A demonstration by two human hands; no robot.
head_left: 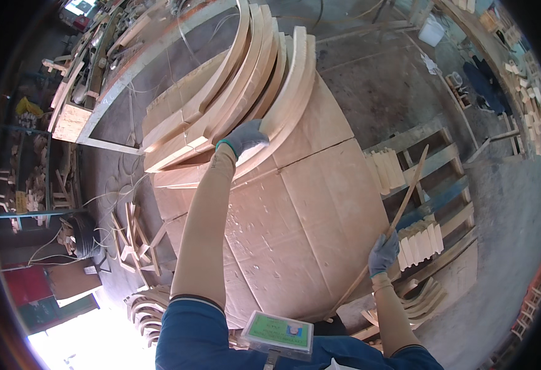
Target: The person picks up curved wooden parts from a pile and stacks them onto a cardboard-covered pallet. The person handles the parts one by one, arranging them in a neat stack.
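My left hand [245, 137], in a grey glove with a green cuff, reaches far forward and grips the edge of the nearest curved wooden piece [296, 92]. Its fingertips are partly hidden against the wood. Behind that piece, several more thick curved wooden pieces [245, 77] lie nested side by side. They rest on a worktop covered with brown cardboard [289, 228]. At the right edge of the worktop, my right hand [384, 253], also gloved in grey, is closed around a long thin wooden strip [409, 194]. The strip slants from the near edge up to the far right.
To the right stands a wooden pallet [449, 157] with stacked small wooden pieces [419, 242]. More curved pieces [430, 299] lie at the near right. A wooden frame [136, 243] stands on the floor at left, near a dark round bin [85, 234]. A metal-edged bench [107, 108] stands far left.
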